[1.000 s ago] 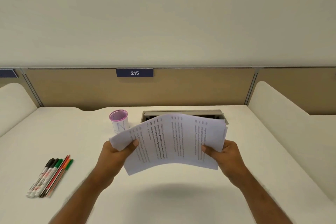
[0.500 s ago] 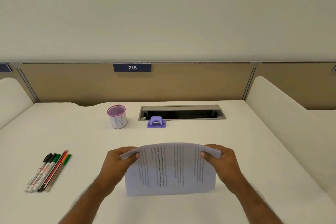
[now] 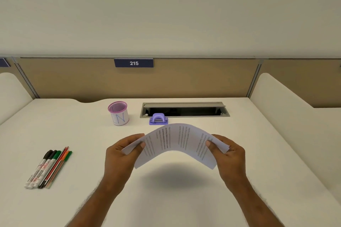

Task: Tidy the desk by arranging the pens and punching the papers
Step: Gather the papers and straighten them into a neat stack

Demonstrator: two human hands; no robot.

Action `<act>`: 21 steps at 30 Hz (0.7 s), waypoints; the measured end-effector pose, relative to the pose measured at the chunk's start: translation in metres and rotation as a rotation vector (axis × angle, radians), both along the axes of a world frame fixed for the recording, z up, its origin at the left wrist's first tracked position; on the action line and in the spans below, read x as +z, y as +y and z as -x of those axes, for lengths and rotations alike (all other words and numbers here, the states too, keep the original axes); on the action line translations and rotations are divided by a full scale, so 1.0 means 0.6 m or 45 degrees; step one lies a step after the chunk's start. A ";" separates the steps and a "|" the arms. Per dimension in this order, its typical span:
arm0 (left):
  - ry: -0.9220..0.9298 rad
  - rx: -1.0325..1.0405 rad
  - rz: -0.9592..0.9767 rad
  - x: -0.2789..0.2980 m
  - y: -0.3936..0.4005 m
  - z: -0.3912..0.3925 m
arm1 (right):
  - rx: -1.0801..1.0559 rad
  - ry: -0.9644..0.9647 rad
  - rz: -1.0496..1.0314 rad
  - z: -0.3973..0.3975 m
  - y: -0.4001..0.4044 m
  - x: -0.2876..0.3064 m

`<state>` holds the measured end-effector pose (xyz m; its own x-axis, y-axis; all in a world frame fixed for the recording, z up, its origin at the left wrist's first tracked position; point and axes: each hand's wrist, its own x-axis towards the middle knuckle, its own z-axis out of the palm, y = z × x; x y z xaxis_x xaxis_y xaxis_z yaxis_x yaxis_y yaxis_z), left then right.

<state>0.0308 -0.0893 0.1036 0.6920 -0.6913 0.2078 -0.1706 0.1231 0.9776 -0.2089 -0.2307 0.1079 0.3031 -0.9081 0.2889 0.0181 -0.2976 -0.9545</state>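
A stack of printed papers (image 3: 175, 142) hangs above the desk middle, bowed upward in an arch. My left hand (image 3: 123, 155) pinches its left edge and my right hand (image 3: 227, 155) pinches its right edge. A small purple hole punch (image 3: 158, 119) sits on the desk just beyond the papers. To its left stands a pink-rimmed mesh pen cup (image 3: 119, 113) with blue lettering, nothing showing inside. Several markers and pens (image 3: 48, 167) lie side by side at the desk's left.
A grey cable slot (image 3: 184, 109) with its lid raised opens at the back of the white desk (image 3: 258, 153). A tan partition with a "215" label (image 3: 133, 63) stands behind. Rounded white dividers (image 3: 287, 101) flank both sides.
The papers stood with their lower edge on the desk half a second ago; both hands have now lifted them off the surface and bent them into an arch.
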 end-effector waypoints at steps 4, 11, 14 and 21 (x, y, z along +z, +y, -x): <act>0.121 -0.091 -0.124 -0.053 0.010 -0.009 | 0.026 0.044 -0.267 0.003 -0.005 -0.052; 0.206 -0.054 -0.288 -0.103 0.004 -0.008 | -0.006 0.132 -0.411 0.006 -0.005 -0.090; 0.153 -0.054 -0.215 -0.082 0.001 -0.009 | -0.026 0.078 -0.328 0.004 -0.008 -0.070; 0.190 -0.165 -0.285 -0.094 0.014 -0.009 | -0.006 0.106 -0.406 0.010 -0.004 -0.094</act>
<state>0.0360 -0.0808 0.0469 0.6065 -0.7930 -0.0572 -0.0196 -0.0868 0.9960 -0.2150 -0.2329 0.0517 0.3096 -0.9502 -0.0359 -0.0645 0.0167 -0.9978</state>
